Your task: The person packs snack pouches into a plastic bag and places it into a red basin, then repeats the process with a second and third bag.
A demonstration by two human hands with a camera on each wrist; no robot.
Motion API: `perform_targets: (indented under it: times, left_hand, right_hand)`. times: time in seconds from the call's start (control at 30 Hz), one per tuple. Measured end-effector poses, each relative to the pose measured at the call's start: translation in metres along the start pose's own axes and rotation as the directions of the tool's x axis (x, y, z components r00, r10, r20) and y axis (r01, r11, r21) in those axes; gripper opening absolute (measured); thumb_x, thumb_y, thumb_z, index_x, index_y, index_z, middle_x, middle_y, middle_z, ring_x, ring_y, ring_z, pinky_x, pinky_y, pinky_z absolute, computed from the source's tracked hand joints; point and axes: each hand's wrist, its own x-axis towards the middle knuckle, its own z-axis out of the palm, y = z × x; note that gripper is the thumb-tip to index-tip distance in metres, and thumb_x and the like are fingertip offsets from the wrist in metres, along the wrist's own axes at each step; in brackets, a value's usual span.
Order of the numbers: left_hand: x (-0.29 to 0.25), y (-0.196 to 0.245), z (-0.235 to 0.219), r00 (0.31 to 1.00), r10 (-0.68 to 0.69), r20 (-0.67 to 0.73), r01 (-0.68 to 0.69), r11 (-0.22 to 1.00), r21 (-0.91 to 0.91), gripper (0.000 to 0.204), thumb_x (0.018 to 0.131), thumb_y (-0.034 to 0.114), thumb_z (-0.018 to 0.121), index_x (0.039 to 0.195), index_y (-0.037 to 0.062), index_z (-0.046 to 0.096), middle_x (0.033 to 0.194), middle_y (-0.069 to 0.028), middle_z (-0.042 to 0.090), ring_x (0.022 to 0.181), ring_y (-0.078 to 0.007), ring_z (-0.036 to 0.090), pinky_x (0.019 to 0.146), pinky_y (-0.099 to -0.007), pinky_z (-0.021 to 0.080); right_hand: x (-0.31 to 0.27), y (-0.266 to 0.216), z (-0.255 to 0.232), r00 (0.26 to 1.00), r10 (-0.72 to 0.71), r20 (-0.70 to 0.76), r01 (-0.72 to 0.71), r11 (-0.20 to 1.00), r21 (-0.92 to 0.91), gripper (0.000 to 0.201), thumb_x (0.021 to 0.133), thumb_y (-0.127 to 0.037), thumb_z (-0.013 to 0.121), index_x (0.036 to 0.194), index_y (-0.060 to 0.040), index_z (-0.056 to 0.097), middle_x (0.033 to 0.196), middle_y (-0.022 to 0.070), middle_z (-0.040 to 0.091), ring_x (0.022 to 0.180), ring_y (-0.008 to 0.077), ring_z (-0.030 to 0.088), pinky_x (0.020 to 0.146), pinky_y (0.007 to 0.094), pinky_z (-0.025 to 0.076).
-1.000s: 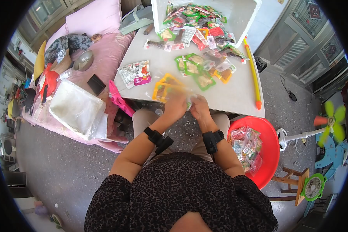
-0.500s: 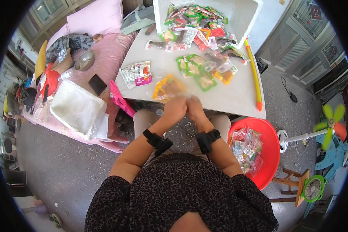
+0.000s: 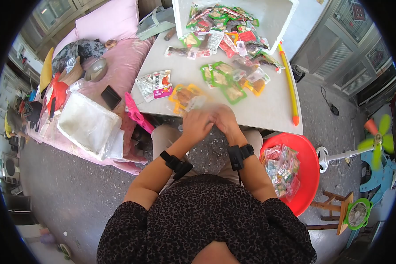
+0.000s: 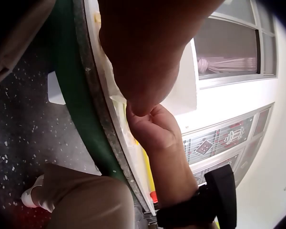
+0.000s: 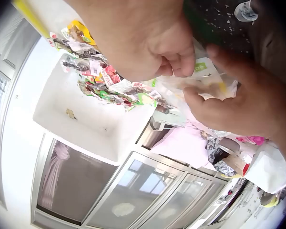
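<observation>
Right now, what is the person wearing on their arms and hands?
Both hands are bare. Each wrist carries a black strap with a boxy black camera: left wrist camera, right wrist camera. Short dark sleeves with a fine speckled print leave the forearms bare.

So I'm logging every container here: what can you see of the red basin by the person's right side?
The red basin is round, glossy and plastic-looking. It stands on the speckled floor, right of the person's knees and just below the white table's near corner. A heap of small clear and coloured snack packets fills its left part; the rest of its inside is bare. The right forearm crosses its left rim in view. Neither hand touches it.
</observation>
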Motion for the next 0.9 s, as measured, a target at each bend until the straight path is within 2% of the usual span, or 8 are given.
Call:
perform_targets:
  times: [0.13,0.23,0.37,0.43,0.53,0.7,0.83,0.9]
  left_hand:
    - [-0.018,-0.011,0.013,0.987,0.146,-0.064,-0.138,0.984,0.114,0.039,0.058,0.015,0.061,0.095,0.0111,0.052,0.106,-0.0105,0.043,0.102,-0.0300,0.038,0.086,-0.0468,0.026]
    - [-0.024,-0.022,0.021,0.981,0.176,-0.085,-0.153,0.962,0.225,0.039,0.057,0.013,0.061,0.095,0.0110,0.052,0.108,-0.0111,0.042,0.105,-0.0303,0.038,0.087,-0.0474,0.026]
    - [-0.018,-0.032,0.015,0.976,0.207,-0.071,-0.195,0.969,0.151,0.034,0.061,0.010,0.055,0.095,0.0095,0.052,0.103,-0.0123,0.045,0.102,-0.0306,0.039,0.086,-0.0454,0.028]
    - [-0.014,-0.033,0.007,0.976,0.206,-0.073,-0.199,0.975,0.093,0.031,0.063,0.009,0.052,0.094,0.0080,0.052,0.101,-0.0129,0.046,0.101,-0.0309,0.040,0.086,-0.0442,0.029]
    - [-0.002,-0.031,-0.011,0.983,0.156,-0.093,-0.159,0.987,-0.023,0.023,0.066,0.007,0.049,0.089,0.0051,0.052,0.097,-0.0135,0.048,0.098,-0.0312,0.042,0.086,-0.0420,0.030]
    - [0.019,-0.037,-0.024,0.974,0.034,-0.226,-0.111,0.934,-0.340,0.017,0.074,0.008,0.044,0.088,0.0017,0.052,0.091,-0.0163,0.051,0.087,-0.0313,0.049,0.078,-0.0352,0.038]
    - [0.042,-0.028,-0.053,0.977,-0.212,0.027,0.195,0.831,-0.521,0.020,0.079,0.010,0.041,0.093,0.0003,0.051,0.085,-0.0116,0.054,0.078,-0.0201,0.051,0.069,-0.0281,0.040]
    - [0.057,-0.020,-0.072,0.934,-0.316,0.168,0.353,0.732,-0.583,0.021,0.080,0.010,0.040,0.096,-0.0001,0.051,0.083,-0.0080,0.054,0.076,-0.0131,0.050,0.067,-0.0252,0.040]
  right_hand:
    - [-0.003,-0.003,-0.021,1.000,0.002,-0.017,-0.001,1.000,0.014,0.017,0.076,-0.004,0.047,0.093,-0.0044,0.045,0.082,0.0079,0.055,0.067,0.0164,0.055,0.055,0.0269,0.044]
    - [0.005,-0.005,-0.032,0.981,-0.086,-0.175,0.034,0.959,-0.282,0.026,0.073,-0.002,0.049,0.099,-0.0016,0.045,0.089,0.0099,0.054,0.076,0.0181,0.055,0.061,0.0285,0.045]
    - [0.016,-0.008,-0.034,0.845,-0.533,0.038,0.326,0.458,-0.827,0.037,0.069,0.001,0.046,0.106,0.0018,0.043,0.100,0.0166,0.049,0.092,0.0262,0.049,0.077,0.0315,0.040]
    - [0.012,-0.020,-0.025,0.792,-0.556,0.254,0.388,0.135,-0.912,0.041,0.067,0.002,0.045,0.108,0.0026,0.042,0.104,0.0200,0.046,0.099,0.0302,0.044,0.085,0.0319,0.035]
    - [0.012,-0.029,-0.020,0.793,-0.441,0.420,0.466,-0.006,-0.885,0.042,0.072,-0.002,0.046,0.113,0.0006,0.039,0.112,0.0178,0.042,0.098,0.0244,0.045,0.082,0.0299,0.037]
    - [-0.005,-0.052,0.009,0.858,-0.309,0.410,0.488,0.241,-0.839,0.042,0.070,-0.001,0.048,0.111,-0.0003,0.041,0.107,0.0161,0.046,0.095,0.0242,0.047,0.082,0.0291,0.038]
    - [-0.016,-0.080,0.026,0.907,-0.169,0.386,0.415,0.512,-0.752,0.040,0.069,-0.003,0.051,0.109,-0.0005,0.043,0.105,0.0123,0.048,0.089,0.0181,0.050,0.076,0.0261,0.041]
    - [-0.014,-0.091,0.032,0.829,-0.298,0.474,0.556,0.338,-0.760,0.034,0.070,-0.003,0.051,0.103,-0.0004,0.046,0.099,0.0115,0.051,0.083,0.0162,0.052,0.072,0.0250,0.041]
